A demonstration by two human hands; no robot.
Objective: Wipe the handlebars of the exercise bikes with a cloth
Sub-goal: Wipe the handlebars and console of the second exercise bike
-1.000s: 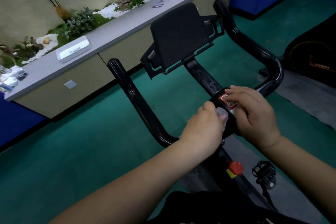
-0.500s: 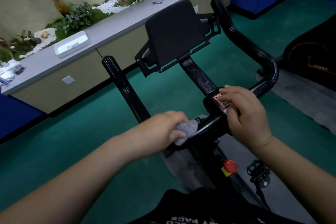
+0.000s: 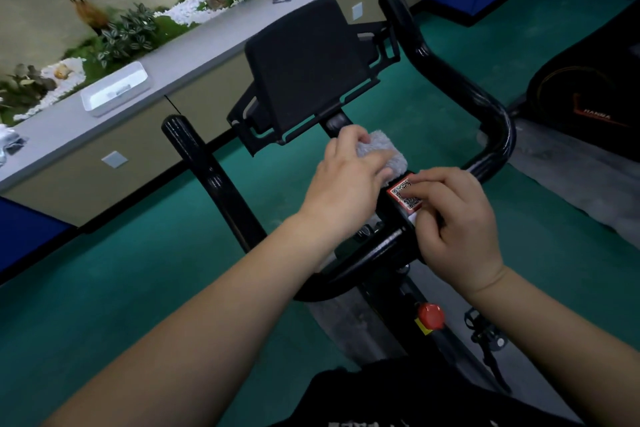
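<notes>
On the bike's middle bar: the left hand [image 3: 346,184] lies on a fluffy grey cloth [image 3: 384,153], fingers curled round it, pushing it onto the bar.
Cloth: a small bunched lump, sitting just below the black screen holder [image 3: 304,69] and just above the red sticker [image 3: 404,193]. Its long side runs from upper left to lower right, the same way the middle bar goes.
Right hand [image 3: 457,218]: it holds the middle block of the handlebars [image 3: 460,87], fingers bent over it. The fingertips [image 3: 419,185] touch the red sticker with the square code on it.
Handlebars: black and shiny, shaped like a big U. The left arm [image 3: 207,177] of the U points up and away to the left. The right arm points up and away, then bends at the far right. The open end of the U faces away from the person.
Screen holder: flat and dark, tilted back, between the two arms of the U.
Red knob [image 3: 430,316]: lower down on the bike post, below the right wrist.
Pedal [image 3: 485,333]: black, to the right of the knob.
Floor [image 3: 138,270]: green.
Grey counter [image 3: 207,42]: far behind the bike, with a white tray [image 3: 116,88] on it and plants [image 3: 128,31] along the back.
Other bike [image 3: 588,100]: dark, at the far right edge.
</notes>
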